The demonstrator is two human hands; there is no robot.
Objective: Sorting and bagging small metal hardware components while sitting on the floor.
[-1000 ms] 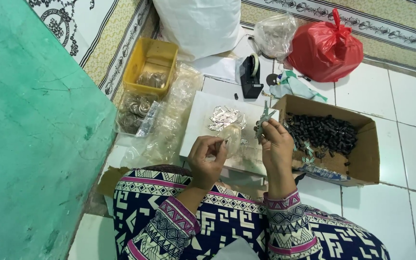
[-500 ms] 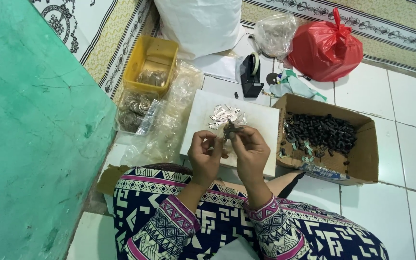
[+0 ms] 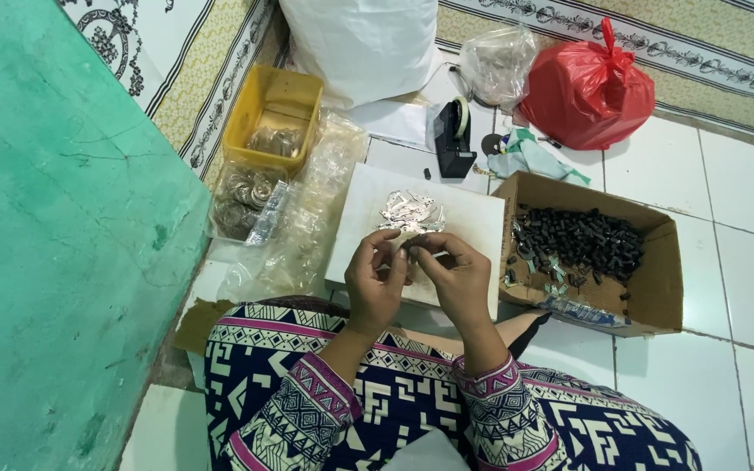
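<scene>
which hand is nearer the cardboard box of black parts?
Right. The right hand sits just beside the cardboard box, close to its near wall; the left hand is farther, on the right hand's other side.

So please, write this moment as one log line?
left hand and right hand: pinch small dark part together | under: white board, silver pieces | right: cardboard box
</scene>
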